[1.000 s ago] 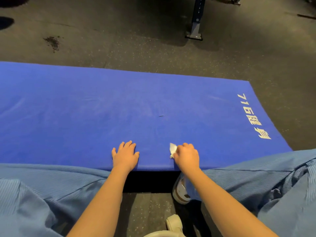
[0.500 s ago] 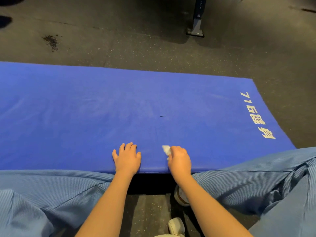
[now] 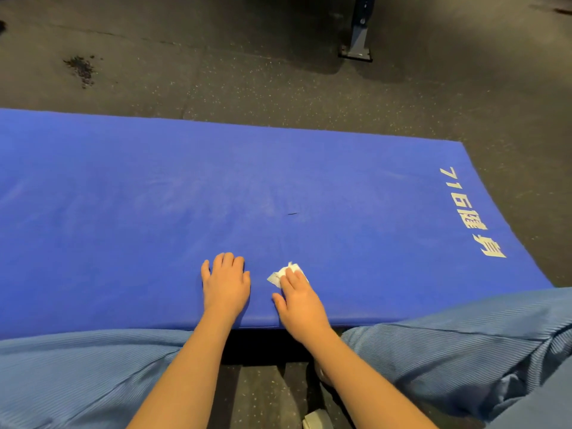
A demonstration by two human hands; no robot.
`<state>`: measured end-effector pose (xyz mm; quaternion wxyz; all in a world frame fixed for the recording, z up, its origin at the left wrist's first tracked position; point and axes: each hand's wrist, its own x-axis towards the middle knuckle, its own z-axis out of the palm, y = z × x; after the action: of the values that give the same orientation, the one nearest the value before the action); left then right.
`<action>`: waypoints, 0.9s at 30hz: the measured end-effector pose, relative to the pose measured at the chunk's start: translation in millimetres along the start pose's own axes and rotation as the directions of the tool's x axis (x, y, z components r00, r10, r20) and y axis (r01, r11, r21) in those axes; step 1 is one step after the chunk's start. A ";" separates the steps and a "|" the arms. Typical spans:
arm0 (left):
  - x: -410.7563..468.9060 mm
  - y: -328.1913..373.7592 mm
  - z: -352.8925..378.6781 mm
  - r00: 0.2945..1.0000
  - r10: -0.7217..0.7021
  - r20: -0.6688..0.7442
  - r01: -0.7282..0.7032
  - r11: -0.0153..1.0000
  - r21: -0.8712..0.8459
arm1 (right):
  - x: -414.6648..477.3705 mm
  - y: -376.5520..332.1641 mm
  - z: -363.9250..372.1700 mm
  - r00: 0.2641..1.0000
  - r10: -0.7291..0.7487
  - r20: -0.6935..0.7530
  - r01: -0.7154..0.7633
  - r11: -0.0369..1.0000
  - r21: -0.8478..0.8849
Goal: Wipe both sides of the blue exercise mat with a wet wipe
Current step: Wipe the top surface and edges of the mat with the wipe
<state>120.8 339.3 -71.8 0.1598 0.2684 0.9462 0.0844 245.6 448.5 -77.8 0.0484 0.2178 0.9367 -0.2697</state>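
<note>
The right hand [image 3: 298, 300] is pushing the wet wipe [image 3: 280, 274] farther in from the near edge of the blue exercise mat [image 3: 154, 212] than before, fingers now straightening flat over it. The left hand [image 3: 226, 283] is staying spread flat on the mat.

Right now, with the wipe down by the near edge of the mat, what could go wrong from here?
1. The wet wipe is small and bunched under the right hand, while the blue mat is wide: patches may be missed, such as the dark speck farther out.
2. The floor shows a debris patch; turning the mat over could soil the wiped face.
</note>
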 end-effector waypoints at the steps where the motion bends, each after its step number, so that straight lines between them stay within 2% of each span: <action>1: 1.8 -0.6 1.4 1.000 -0.003 0.031 0.003 1.000 -0.017 | 4.1 4.0 -3.7 1.000 -0.006 0.012 0.006 0.999 -0.033; 3: 1.1 -1.5 5.3 0.994 -0.007 0.112 0.009 1.000 -0.014 | 18.1 24.1 -6.9 0.998 0.048 -0.048 -0.053 0.992 -0.118; 4: -0.4 -2.0 7.2 0.991 -0.007 0.134 0.007 1.000 -0.002 | 25.9 32.6 -12.1 0.991 0.124 -0.050 -0.130 0.981 -0.147; 6: -2.2 -2.1 7.8 0.989 -0.010 0.149 0.010 1.000 0.001 | 40.3 47.5 -11.1 0.956 0.293 0.009 -0.287 0.941 -0.181; 7: -1.7 -2.1 7.2 0.989 -0.014 0.146 0.015 1.000 -0.002 | 43.6 45.6 -7.6 0.944 0.329 0.014 -0.324 0.936 -0.138; 8: -1.5 -2.3 7.5 0.990 -0.022 0.137 0.022 1.000 0.000 | 44.7 38.5 -4.2 0.954 0.300 0.019 -0.298 0.952 -0.071; 10: -2.2 -2.1 9.1 0.993 -0.034 0.117 0.032 0.999 0.018 | 38.2 19.0 -0.5 0.990 0.109 0.094 -0.110 0.994 0.001; 12: -2.6 -1.5 10.3 0.993 -0.037 0.112 0.034 0.999 0.025 | 33.4 13.9 -1.9 0.986 -0.014 0.164 0.028 0.996 -0.086; 13: -2.5 -1.4 10.4 0.993 -0.036 0.117 0.034 0.999 0.019 | 38.9 21.4 -6.1 0.988 0.003 0.157 0.022 0.988 -0.156; 16: -1.5 -1.3 9.5 0.992 -0.030 0.125 0.032 0.999 -0.011 | 61.7 50.2 -18.0 0.957 0.281 0.071 -0.256 0.933 -0.252; 17: -1.5 -1.1 8.5 0.992 -0.034 0.123 0.036 0.999 -0.017 | 65.5 50.6 -20.2 0.933 0.353 0.064 -0.333 0.918 -0.214; 18: -1.4 -1.0 8.1 0.992 -0.040 0.119 0.043 0.999 -0.021 | 67.9 46.3 -18.5 0.930 0.361 0.075 -0.348 0.927 -0.144; 20: 1.1 -0.3 7.6 0.992 -0.068 0.103 0.072 0.996 -0.043 | 64.4 27.7 -14.6 0.972 0.199 0.126 -0.197 0.980 -0.023; 22: 9.4 0.5 6.6 0.994 -0.083 0.070 0.089 0.992 -0.085 | 54.8 23.3 -9.3 0.984 0.013 0.180 -0.001 0.998 -0.064; 23: 15.3 0.7 5.6 0.996 -0.073 0.049 0.078 0.992 -0.098 | 58.2 32.2 -12.0 0.983 0.017 0.183 0.005 0.993 -0.120; 25: 29.4 -0.5 3.6 1.000 -0.023 0.017 0.025 0.994 -0.106 | 69.3 54.4 -19.5 0.974 0.190 0.123 -0.159 0.960 -0.230; 27: 43.3 -4.4 2.7 0.999 0.006 0.043 -0.002 0.996 -0.091 | 73.0 69.5 -25.3 0.915 0.399 0.052 -0.375 0.893 -0.247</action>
<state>84.8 358.9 -86.6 0.1921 0.2647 0.9371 0.1222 210.7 542.5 -105.2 0.1736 0.3790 0.8958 -0.1542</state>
